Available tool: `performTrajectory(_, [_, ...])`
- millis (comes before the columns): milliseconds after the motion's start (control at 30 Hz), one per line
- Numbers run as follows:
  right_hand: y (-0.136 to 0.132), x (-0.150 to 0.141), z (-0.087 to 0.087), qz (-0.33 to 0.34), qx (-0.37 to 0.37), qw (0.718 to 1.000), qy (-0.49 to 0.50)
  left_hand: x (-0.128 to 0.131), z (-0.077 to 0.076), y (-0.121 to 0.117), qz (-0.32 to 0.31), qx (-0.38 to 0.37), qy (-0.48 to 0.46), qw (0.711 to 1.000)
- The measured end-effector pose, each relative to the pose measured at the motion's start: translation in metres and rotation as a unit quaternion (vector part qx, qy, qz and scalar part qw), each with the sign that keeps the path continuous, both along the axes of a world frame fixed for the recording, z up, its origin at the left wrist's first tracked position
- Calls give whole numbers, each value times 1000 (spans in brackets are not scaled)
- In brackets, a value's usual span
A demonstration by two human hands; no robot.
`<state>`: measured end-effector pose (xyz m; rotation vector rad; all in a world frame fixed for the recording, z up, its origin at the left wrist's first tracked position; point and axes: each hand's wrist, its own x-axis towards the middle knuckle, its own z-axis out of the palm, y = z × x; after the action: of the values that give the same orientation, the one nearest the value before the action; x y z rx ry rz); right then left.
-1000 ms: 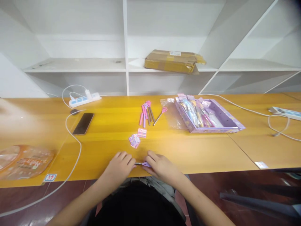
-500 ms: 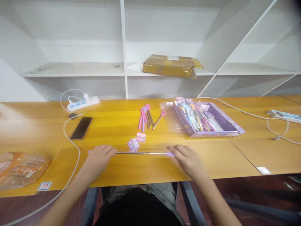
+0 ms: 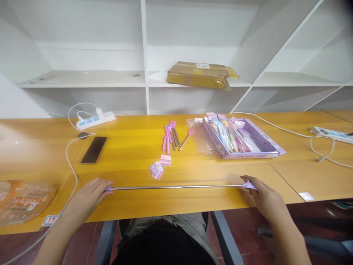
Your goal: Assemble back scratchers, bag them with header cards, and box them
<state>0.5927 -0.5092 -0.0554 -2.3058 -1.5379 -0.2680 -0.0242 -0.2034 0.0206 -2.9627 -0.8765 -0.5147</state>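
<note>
A thin telescopic metal rod (image 3: 176, 187) with purple ends lies stretched out across the front of the yellow table (image 3: 132, 147). My left hand (image 3: 89, 193) grips its purple handle at the left. My right hand (image 3: 261, 195) pinches the purple claw-shaped head at the right. Behind the rod lie a few small pink tag cards (image 3: 160, 166). Further back rests a bundle of pink collapsed rods (image 3: 172, 134).
A purple box (image 3: 242, 138) of packaged items sits at the back right beside a clear bag (image 3: 200, 138). A phone (image 3: 93, 149), a power strip (image 3: 95, 118) and a white cable (image 3: 70, 162) are at the left. An orange packet (image 3: 23, 198) lies far left. A brown parcel (image 3: 200, 74) rests on the shelf.
My hands have drawn apart, left going left and right going right, and the rod between them has lengthened from nearly collapsed to fully stretched.
</note>
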Motion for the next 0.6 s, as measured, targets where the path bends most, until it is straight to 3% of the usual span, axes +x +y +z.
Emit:
performTrajectory(200, [-4,-1,-4,-80,15,996,21,1,5,2,-24,0,-14,1000])
performTrajectory(467, [-6,-3,-18,-146,68,985,68,-4,-23,11,-51,107,-14,993])
performTrajectory(600, [0,-6,-15,-155,36,981,114,2,-23,11,-66,115,-41,990])
